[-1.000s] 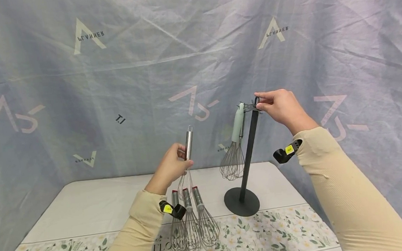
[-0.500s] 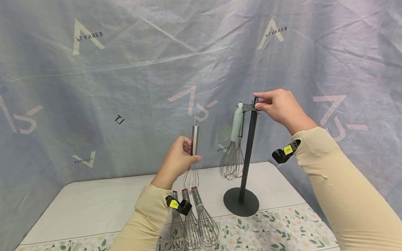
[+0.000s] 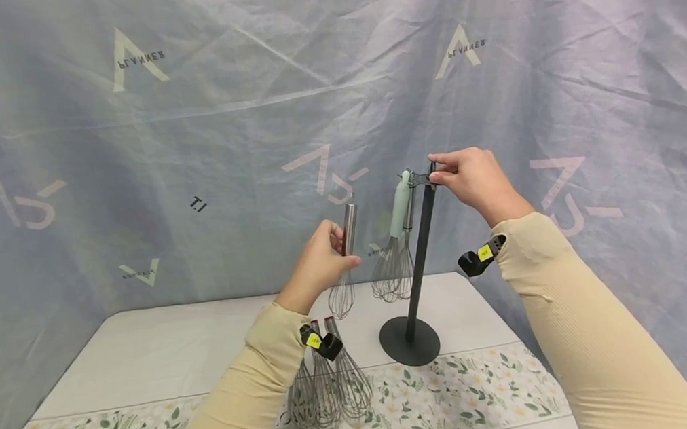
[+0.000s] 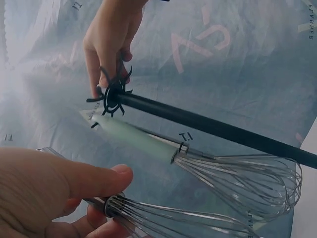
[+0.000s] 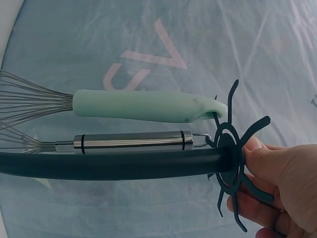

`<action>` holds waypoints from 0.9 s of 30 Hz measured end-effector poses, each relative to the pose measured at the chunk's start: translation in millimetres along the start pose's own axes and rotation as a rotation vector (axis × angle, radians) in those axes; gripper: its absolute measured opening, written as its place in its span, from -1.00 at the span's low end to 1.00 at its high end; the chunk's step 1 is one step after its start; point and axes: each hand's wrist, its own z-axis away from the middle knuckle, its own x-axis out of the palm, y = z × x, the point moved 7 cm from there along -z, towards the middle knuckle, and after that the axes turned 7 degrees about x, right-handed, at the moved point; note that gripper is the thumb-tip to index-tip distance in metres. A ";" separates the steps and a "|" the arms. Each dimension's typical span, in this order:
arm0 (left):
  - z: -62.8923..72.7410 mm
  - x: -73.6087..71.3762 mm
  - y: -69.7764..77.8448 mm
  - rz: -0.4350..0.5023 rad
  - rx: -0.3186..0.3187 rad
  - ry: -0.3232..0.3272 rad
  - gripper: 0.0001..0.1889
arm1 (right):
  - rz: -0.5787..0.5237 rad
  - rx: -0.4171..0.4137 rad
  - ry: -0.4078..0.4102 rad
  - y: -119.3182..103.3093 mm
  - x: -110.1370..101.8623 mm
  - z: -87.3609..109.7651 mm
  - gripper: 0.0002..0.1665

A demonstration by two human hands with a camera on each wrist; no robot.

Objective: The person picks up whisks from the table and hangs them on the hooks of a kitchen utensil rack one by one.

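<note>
My left hand (image 3: 323,264) pinches a steel whisk (image 3: 350,227) by its handle, loop end up and wires down, above the table and left of the stand. In the left wrist view its thumb lies across the lower handle. My right hand (image 3: 472,179) pinches the top of a dark whisk stand (image 3: 423,255), behind its ring of curved hooks (image 5: 229,158). From these hooks hang a whisk with a pale green handle (image 5: 143,105) and a steel-handled whisk (image 5: 136,142), side by side. The knob between my right fingers is mostly hidden.
Three whisks (image 3: 350,377) with red-tipped handles lie side by side on the table, partly behind my left wrist. The stand's round base (image 3: 410,341) rests on the white table (image 3: 196,350), which has a floral band. A grey printed cloth (image 3: 239,148) hangs behind.
My left hand has moved right and up with the steel whisk, closer to the stand. The two hanging whisks show slightly farther apart. My right hand keeps its hold on the stand's top.
</note>
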 end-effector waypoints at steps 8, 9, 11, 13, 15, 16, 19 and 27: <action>-3.2 9.4 18.0 -0.054 0.022 0.004 -0.51 | -0.019 -0.011 0.023 -1.5 -0.8 1.5 -0.44; -3.8 10.7 20.7 -0.061 0.026 0.001 -0.52 | -0.021 -0.012 0.025 -1.6 -1.2 1.8 -0.44; -5.6 13.4 25.1 -0.083 0.039 -0.006 -0.52 | -0.025 -0.014 0.028 -1.8 -1.5 2.4 -0.44; -7.8 16.5 29.0 -0.111 0.056 -0.014 -0.50 | -0.023 -0.013 0.030 -1.7 -1.7 2.9 -0.44; -10.9 20.2 31.8 -0.137 0.074 -0.019 -0.48 | -0.020 -0.009 0.028 -1.4 -1.9 3.2 -0.44; -12.3 22.0 33.0 -0.143 0.084 -0.018 -0.47 | -0.016 -0.007 0.028 -1.3 -1.9 3.2 -0.44; -16.5 27.2 35.7 -0.154 0.105 -0.016 -0.47 | -0.011 -0.004 0.030 -1.0 -2.1 2.9 -0.44; -25.8 40.0 42.2 -0.183 0.132 -0.021 -0.45 | -0.009 -0.010 0.042 0.0 -1.2 1.6 -0.44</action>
